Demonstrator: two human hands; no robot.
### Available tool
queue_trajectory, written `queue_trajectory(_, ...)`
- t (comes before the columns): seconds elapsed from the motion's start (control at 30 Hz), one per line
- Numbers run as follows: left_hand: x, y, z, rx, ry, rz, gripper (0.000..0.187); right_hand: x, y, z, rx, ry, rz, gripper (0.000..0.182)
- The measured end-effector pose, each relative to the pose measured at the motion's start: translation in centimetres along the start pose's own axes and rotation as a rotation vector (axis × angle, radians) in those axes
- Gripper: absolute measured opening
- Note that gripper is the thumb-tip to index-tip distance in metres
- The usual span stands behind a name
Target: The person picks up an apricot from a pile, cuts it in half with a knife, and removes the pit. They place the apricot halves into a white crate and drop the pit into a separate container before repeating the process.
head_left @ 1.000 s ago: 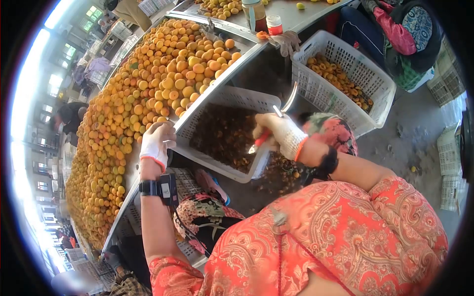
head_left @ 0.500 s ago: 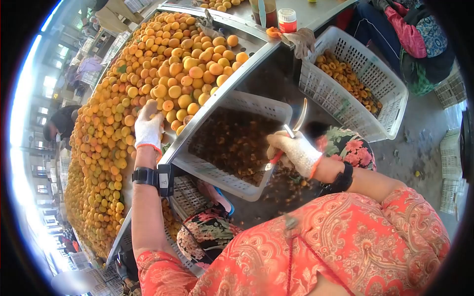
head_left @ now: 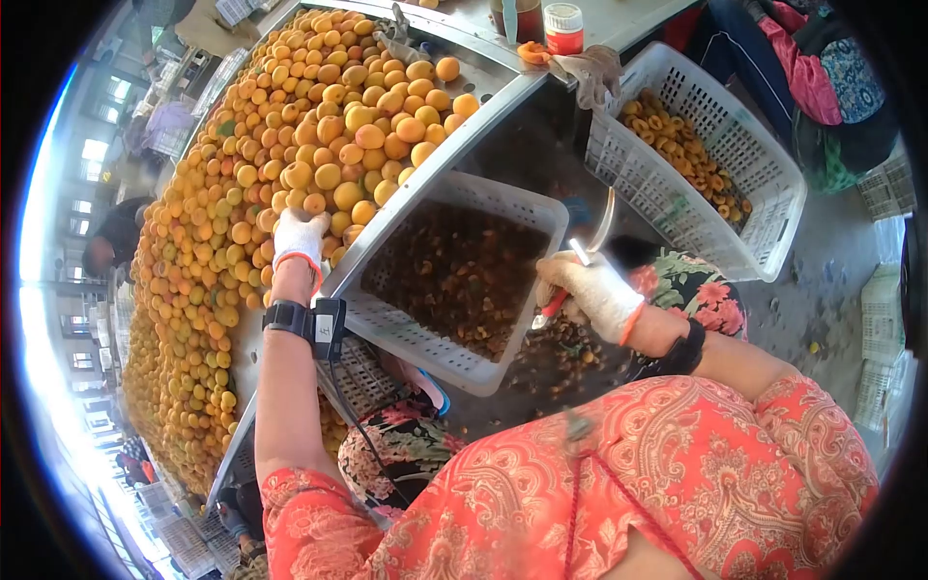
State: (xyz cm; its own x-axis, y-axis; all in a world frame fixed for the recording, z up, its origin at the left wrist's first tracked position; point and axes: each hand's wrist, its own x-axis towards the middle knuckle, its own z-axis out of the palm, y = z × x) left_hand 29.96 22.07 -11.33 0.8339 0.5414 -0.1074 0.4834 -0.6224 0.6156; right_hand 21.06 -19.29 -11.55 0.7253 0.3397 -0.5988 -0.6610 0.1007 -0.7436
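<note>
Two gloved hands sit apart: the left hand (head_left: 300,238), its grip impossible to tell, should press only lightly on the apricots (head_left: 314,202) at its fingertips, while the right hand (head_left: 597,293), closed round a red-handled tool (head_left: 554,304), best points it away from the left.

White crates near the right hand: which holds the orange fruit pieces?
The upper right crate; the other crate, left of the right hand, holds mostly dark brown bits.

white-lidded jar (head_left: 564,31), upright | dark-filled container (head_left: 522,21) beside it | pink sleeve (head_left: 804,75), upper right | windows (head_left: 94,151), far left
</note>
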Motion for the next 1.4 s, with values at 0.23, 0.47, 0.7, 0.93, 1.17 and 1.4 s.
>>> queue_trajectory(0.23,-4.2,2.6,-3.3,-0.486,0.078,0.037,0.034,0.1,0.7,0.0,-0.28,-0.157,-0.079,0.018)
queue_trajectory(0.47,-18.1,6.7,-7.5,-1.402,-0.119,0.143,0.038,-1.7,0.4,0.9,-0.453,-0.351,-0.305,0.014)
queue_trajectory(0.7,-30.8,8.3,-6.9,-1.36,-0.158,0.321,0.048,-6.7,0.4,4.0,-0.334,-0.538,-0.363,0.01)
queue_trajectory(0.93,-35.6,9.1,-6.8,-1.244,-0.171,0.366,0.057,-15.1,-1.9,7.2,-0.779,-0.51,-0.972,0.017)
queue_trajectory(1.17,-37.9,7.9,-8.3,-1.163,-0.15,0.357,0.038,-17.0,-0.9,8.9,-0.894,-0.501,-0.99,0.025)
queue_trajectory(1.4,-39.5,6.2,-8.3,-1.22,0.01,0.228,0.028,-17.7,0.4,10.8,-1.01,-0.419,-0.993,0.028)
